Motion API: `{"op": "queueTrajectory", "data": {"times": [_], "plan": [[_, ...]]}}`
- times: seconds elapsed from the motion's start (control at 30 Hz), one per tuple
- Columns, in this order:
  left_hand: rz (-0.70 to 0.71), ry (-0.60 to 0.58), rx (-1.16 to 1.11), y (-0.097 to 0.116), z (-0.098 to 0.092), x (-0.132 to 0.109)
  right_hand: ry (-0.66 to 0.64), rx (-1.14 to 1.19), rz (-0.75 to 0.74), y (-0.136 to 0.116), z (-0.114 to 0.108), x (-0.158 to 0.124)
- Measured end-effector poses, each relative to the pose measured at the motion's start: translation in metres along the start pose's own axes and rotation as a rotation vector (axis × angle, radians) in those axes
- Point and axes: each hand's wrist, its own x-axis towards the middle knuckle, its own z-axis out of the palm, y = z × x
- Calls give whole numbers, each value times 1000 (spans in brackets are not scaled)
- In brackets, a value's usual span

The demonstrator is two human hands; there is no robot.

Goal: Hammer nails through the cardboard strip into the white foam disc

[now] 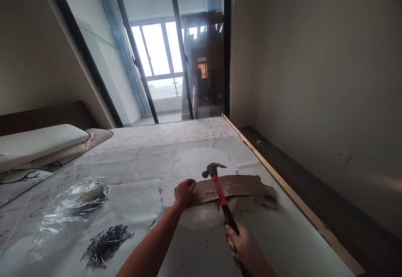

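My right hand (pixel 241 243) is wrapped round the black lower handle of a claw hammer (pixel 220 189) with a red upper shaft. The dark hammer head (pixel 213 169) is over a strip of brown cardboard (pixel 238 185) dotted with many small holes or marks. At the strip's left end, my left hand (pixel 185 191) is closed in a pinch against the cardboard; whatever is between its fingertips is too small to make out. Under the strip lies a round whitish board (pixel 191 164) with a rough surface. A heap of loose nails (pixel 108 243) lies to the left of my left forearm.
A crumpled clear plastic bag (pixel 75 203) lies on the sheet-covered bed (pixel 135 164), with dark contents inside. Folded bedding (pixel 40 143) is at the far left. A wooden rail (pixel 282 182) runs along the right edge, with a wall beyond. Sliding glass doors stand behind.
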Motion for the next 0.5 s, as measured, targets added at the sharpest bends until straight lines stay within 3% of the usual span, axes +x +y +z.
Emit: {"op": "queueTrajectory", "data": {"times": [0.5], "plan": [[6, -1, 27, -3, 3, -3, 12, -8, 4, 0, 7, -5]]}}
